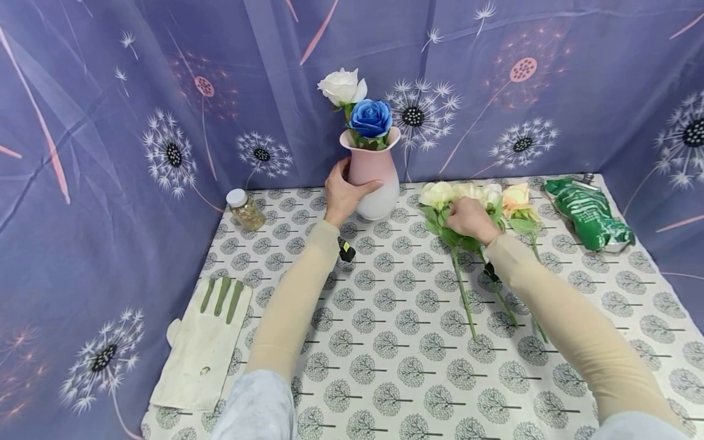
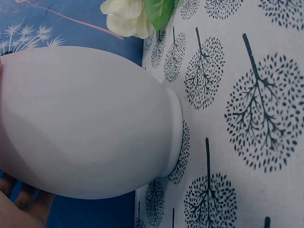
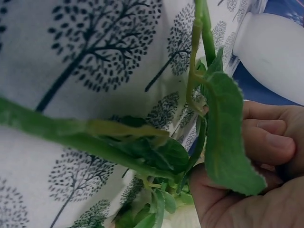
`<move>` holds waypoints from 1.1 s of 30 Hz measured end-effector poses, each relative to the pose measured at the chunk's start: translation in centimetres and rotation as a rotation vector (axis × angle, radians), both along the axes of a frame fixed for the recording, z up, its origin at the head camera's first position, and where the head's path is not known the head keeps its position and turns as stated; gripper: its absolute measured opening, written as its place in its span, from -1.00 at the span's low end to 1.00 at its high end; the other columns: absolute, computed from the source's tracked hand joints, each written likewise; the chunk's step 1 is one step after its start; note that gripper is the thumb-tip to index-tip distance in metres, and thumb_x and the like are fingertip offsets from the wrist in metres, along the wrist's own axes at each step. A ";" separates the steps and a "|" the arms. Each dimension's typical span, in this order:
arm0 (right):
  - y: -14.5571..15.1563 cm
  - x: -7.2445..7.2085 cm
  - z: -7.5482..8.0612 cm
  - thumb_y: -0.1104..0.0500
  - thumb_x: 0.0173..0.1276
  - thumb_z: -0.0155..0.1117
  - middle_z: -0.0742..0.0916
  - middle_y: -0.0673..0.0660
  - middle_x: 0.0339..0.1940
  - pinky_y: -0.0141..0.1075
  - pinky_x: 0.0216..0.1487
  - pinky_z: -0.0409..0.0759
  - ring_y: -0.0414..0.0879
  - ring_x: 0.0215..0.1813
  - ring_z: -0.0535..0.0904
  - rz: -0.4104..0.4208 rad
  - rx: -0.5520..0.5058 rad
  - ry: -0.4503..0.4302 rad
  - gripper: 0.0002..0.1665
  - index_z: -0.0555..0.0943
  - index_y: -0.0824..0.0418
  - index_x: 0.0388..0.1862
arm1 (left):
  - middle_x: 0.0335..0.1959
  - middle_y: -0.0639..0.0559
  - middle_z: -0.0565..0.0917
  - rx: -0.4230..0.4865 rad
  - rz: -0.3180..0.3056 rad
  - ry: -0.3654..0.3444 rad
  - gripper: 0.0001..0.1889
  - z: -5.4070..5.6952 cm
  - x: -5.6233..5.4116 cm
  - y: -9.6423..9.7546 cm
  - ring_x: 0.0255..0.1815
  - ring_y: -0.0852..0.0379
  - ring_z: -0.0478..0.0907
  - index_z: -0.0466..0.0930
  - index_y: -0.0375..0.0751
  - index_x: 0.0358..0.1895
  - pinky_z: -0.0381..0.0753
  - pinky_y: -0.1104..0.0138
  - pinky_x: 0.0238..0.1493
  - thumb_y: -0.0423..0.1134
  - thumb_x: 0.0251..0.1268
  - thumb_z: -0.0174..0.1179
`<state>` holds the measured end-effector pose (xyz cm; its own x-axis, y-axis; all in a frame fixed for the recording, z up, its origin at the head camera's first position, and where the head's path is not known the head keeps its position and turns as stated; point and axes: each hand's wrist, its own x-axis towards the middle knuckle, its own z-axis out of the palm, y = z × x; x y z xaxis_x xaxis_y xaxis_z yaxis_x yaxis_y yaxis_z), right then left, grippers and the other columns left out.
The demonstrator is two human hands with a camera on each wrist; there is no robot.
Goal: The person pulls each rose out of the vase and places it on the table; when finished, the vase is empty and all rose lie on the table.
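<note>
My left hand [image 1: 348, 190] grips the side of a pink-to-white vase [image 1: 379, 183], thumb across its front and fingers behind. In the left wrist view, the vase's foot [image 2: 174, 133] is right at the patterned cloth. A white rose [image 1: 342, 87] and a blue rose [image 1: 371, 118] stand in the vase. To the right, my right hand [image 1: 472, 219] pinches a cream rose's stem just below the blooms, fingers curled among the leaves. The right wrist view shows a leaf [image 3: 225, 128] partly covering these fingers. Cream roses [image 1: 437, 194] and a peach rose [image 1: 516, 195] lie around this hand.
A white-capped jar [image 1: 249, 212] stands at the back left. Below it lies a pair of cream gloves [image 1: 200, 360] with green stripes. A crumpled green bag [image 1: 588, 214] sits at the back right. Purple dandelion-print curtain [image 1: 220, 49] encloses the table's back and sides.
</note>
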<state>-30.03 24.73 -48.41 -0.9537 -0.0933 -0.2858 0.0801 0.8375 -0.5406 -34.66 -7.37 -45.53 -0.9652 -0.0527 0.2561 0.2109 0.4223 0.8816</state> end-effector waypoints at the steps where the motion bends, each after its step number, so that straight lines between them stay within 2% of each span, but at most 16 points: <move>1: -0.2 0.4 0.5 0.21 0.39 0.32 0.47 -0.11 -0.71 -0.34 -0.56 0.43 -0.22 -0.65 0.35 0.000 -0.001 0.002 -0.62 0.46 0.08 -0.63 | 0.48 -0.08 0.66 0.003 0.000 -0.003 0.05 0.0 0.0 0.0 0.46 -0.06 0.64 0.50 -0.09 0.53 0.58 0.09 0.56 0.12 -0.11 0.79; 4: -0.9 1.5 1.7 0.22 0.43 0.32 0.50 -0.06 -0.64 -0.33 -0.50 0.45 -0.21 -0.62 0.36 -0.012 0.011 0.005 -0.65 0.46 0.11 -0.56 | 0.48 -0.08 0.66 0.005 0.000 -0.005 0.06 0.1 0.0 0.0 0.46 -0.06 0.64 0.50 -0.09 0.53 0.59 0.09 0.56 0.12 -0.11 0.79; 6: -1.2 2.1 2.1 0.20 0.47 0.33 0.51 -0.03 -0.57 -0.35 -0.49 0.44 -0.23 -0.63 0.34 -0.010 0.025 0.006 -0.59 0.44 0.11 -0.60 | 0.48 -0.08 0.66 0.006 0.000 -0.004 0.05 0.1 0.0 0.0 0.46 -0.05 0.64 0.50 -0.09 0.53 0.59 0.10 0.55 0.11 -0.11 0.80; 10: -1.2 2.4 2.1 0.18 0.48 0.35 0.63 0.16 -0.23 -0.34 -0.47 0.47 -0.25 -0.64 0.34 0.002 0.044 0.019 -0.49 0.44 0.09 -0.71 | 0.47 -0.08 0.67 0.011 -0.004 0.005 0.04 0.1 0.0 0.0 0.45 -0.05 0.65 0.51 -0.08 0.52 0.59 0.10 0.55 0.10 -0.10 0.80; 12: -1.1 2.5 1.9 0.18 0.47 0.36 0.64 0.18 -0.19 -0.34 -0.45 0.49 -0.24 -0.62 0.36 0.004 0.044 0.022 -0.49 0.46 0.09 -0.71 | 0.47 -0.07 0.67 0.010 -0.004 0.008 0.03 0.1 0.0 0.0 0.45 -0.06 0.64 0.51 -0.08 0.52 0.59 0.10 0.55 0.11 -0.10 0.79; 14: -1.0 2.5 1.8 0.18 0.46 0.36 0.64 0.12 -0.33 -0.33 -0.46 0.48 -0.24 -0.62 0.36 -0.002 0.045 0.017 -0.50 0.46 0.08 -0.72 | 0.47 -0.07 0.67 0.011 -0.005 0.010 0.03 0.1 0.0 0.0 0.45 -0.06 0.65 0.52 -0.08 0.52 0.59 0.09 0.55 0.10 -0.10 0.79; 16: -1.0 2.6 1.8 0.18 0.46 0.36 0.55 0.01 -0.51 -0.34 -0.45 0.48 -0.24 -0.61 0.36 -0.004 0.048 0.013 -0.49 0.45 0.07 -0.72 | 0.47 -0.07 0.67 0.008 -0.004 0.007 0.04 0.1 0.0 0.0 0.45 -0.06 0.65 0.51 -0.07 0.52 0.59 0.10 0.55 0.11 -0.10 0.80; 19: -1.0 2.7 1.8 0.18 0.46 0.36 0.48 -0.09 -0.65 -0.32 -0.44 0.47 -0.24 -0.62 0.35 -0.006 0.052 0.008 -0.49 0.44 0.05 -0.72 | 0.47 -0.07 0.67 0.008 -0.003 0.006 0.04 0.1 0.0 0.0 0.44 -0.05 0.65 0.52 -0.08 0.52 0.60 0.10 0.54 0.11 -0.11 0.80; 26: -0.9 2.7 1.7 0.18 0.39 0.38 0.41 -0.15 -0.79 -0.32 -0.45 0.45 -0.26 -0.67 0.30 0.000 0.061 0.044 -0.46 0.44 0.02 -0.80 | 0.46 -0.07 0.67 -0.009 0.003 0.005 0.04 0.0 0.0 0.0 0.44 -0.05 0.64 0.51 -0.08 0.52 0.59 0.09 0.54 0.14 -0.10 0.79; 30: -0.9 2.8 1.8 0.17 0.41 0.40 0.36 -0.17 -0.80 -0.34 -0.48 0.42 -0.27 -0.68 0.27 -0.005 0.065 0.036 -0.43 0.42 0.02 -0.80 | 0.47 -0.07 0.66 -0.007 0.005 -0.001 0.05 -0.1 0.0 0.0 0.45 -0.05 0.63 0.51 -0.08 0.52 0.57 0.08 0.55 0.14 -0.10 0.79; 33: -1.1 3.0 2.2 0.16 0.46 0.42 0.45 -0.12 -0.74 -0.33 -0.47 0.44 -0.25 -0.63 0.33 -0.023 0.049 0.011 -0.52 0.55 0.11 -0.70 | 0.47 -0.07 0.66 0.000 -0.001 0.003 0.04 -0.1 0.0 0.0 0.46 -0.05 0.63 0.50 -0.09 0.53 0.56 0.09 0.56 0.13 -0.09 0.79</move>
